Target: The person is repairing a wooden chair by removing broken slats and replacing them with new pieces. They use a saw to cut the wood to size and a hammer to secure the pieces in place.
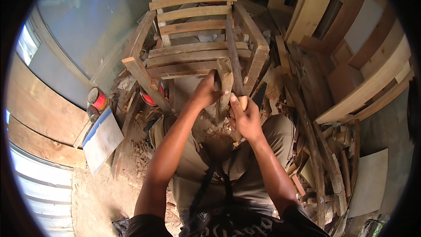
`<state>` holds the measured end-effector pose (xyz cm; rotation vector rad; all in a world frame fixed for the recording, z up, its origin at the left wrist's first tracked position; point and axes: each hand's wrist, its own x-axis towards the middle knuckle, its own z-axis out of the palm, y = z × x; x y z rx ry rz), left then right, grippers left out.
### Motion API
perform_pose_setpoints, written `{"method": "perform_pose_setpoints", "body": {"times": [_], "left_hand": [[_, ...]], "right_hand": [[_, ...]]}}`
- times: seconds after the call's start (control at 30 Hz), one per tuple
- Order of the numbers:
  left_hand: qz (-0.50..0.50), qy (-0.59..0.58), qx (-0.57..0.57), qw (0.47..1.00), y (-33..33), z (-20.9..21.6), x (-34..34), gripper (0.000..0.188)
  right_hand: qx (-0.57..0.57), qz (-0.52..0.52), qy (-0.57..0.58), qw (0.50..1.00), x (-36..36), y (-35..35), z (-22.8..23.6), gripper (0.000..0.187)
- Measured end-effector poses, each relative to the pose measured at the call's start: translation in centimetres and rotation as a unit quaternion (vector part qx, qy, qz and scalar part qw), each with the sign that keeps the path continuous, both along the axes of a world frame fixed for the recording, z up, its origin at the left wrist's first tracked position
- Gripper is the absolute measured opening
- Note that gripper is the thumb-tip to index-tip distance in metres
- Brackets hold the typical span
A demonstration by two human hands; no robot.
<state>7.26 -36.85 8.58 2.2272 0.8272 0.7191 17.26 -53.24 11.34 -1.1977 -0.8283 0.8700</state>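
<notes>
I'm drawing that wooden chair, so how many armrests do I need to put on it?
2: one armrest along the side of the chair at the picture's left, and another armrest along its right side. Both show plainly.

Ribbed panels (48, 192) glow white over on the left. Wooden frames (368, 80) stand opposite; scrap wood (312, 149) litters the dusty floor (94, 197).

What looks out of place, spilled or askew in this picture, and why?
Wood scraps litter the floor around the slatted chair, looking untidy; at left, a blue-edged white sheet sits tilted.
</notes>
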Motion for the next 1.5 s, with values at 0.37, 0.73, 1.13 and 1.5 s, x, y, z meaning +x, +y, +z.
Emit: {"method": "perform_pose_setpoints", "body": {"times": [0.37, 0.73, 1.13, 1.5], "left_hand": [[-0.003, -0.017, -0.011, 1.0, -1.5, 1.3, -1.1, 0.073], [0.013, -0.029, -0.048, 0.998, -4.2, 0.1, -1.2, 0.073], [-0.002, -0.017, -0.045, 0.999, -5.6, -0.4, -0.8, 0.072], [0.009, -0.017, -0.048, 0.999, -5.4, -0.9, 0.9, 0.078]], "right_hand": [[-0.015, -0.098, -0.285, 0.953, 0.2, -2.1, 2.7, 0.029], [-0.056, -0.105, -0.323, 0.939, -1.1, -3.5, 0.2, 0.032], [-0.082, 0.164, 0.172, 0.968, 2.0, -5.5, -0.4, 0.028], [0.048, -0.054, -0.06, 0.996, 0.2, -3.0, -6.3, 0.049]]}}
